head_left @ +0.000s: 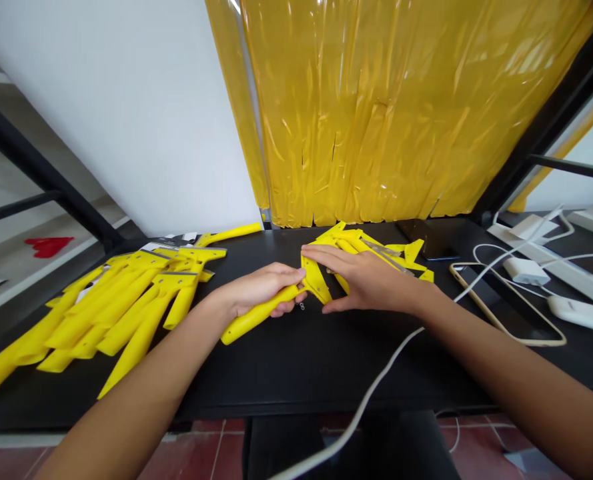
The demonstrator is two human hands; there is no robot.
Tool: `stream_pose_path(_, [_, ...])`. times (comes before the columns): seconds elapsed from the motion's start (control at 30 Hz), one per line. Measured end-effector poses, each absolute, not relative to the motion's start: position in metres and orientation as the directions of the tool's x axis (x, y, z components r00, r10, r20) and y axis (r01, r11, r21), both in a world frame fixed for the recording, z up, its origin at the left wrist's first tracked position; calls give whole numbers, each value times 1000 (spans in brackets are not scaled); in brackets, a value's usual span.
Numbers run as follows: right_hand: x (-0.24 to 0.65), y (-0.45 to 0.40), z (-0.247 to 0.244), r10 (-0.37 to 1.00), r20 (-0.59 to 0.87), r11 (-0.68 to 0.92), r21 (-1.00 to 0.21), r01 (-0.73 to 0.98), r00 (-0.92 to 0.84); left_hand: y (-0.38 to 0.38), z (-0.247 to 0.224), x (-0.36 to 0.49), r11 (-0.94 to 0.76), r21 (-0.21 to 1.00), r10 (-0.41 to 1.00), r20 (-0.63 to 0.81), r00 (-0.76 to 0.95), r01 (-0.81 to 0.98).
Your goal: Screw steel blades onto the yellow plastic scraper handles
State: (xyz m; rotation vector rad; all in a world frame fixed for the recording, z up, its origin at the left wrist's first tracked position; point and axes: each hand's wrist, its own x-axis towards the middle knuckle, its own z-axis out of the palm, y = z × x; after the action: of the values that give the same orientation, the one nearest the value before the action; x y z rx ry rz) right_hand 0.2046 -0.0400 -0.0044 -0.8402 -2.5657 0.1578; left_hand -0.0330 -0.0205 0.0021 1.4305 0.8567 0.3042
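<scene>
Black desk (296, 380) runs below a yellow plastic sheet (371, 113), with a power strip (551, 267) and white cables (506, 253) off to the right. Yellow handles (111, 307) lie heaped at left, and a smaller heap (376, 250) sits under the right hand (371, 279), whose fingers are spread. That hand's fingertips (316, 250) lie across the flat head (316, 280) of one handle (256, 317), gripped in the closed left hand (259, 290). Small metal bits (301, 307) lie just below it.
</scene>
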Motion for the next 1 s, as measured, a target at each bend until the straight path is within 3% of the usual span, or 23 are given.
stream_pose_path(0.23, [207, -41, -4, 617, 312, 784, -317, 533, -723, -21, 0, -32, 188, 915, 607, -393, 691, 356])
stream_pose_path(0.47, [214, -39, 6, 615, 452, 782, -455, 426, -646, -20, 0, -33, 124, 920, 618, -365, 696, 373])
stream_pose_path(0.7, [296, -11, 25, 796, 496, 545, -341, 766, -346, -14, -4, -37, 95, 868, 713, -401, 575, 487])
stream_pose_path(0.83, [338, 5, 18, 903, 313, 386, -290, 876, -294, -12, -6, -37, 94, 853, 746, -402, 532, 513])
stream_pose_path(1.0, [357, 12, 5, 930, 116, 366, -298, 881, -347, -11, -4, -36, 116, 861, 771, -393, 501, 496])
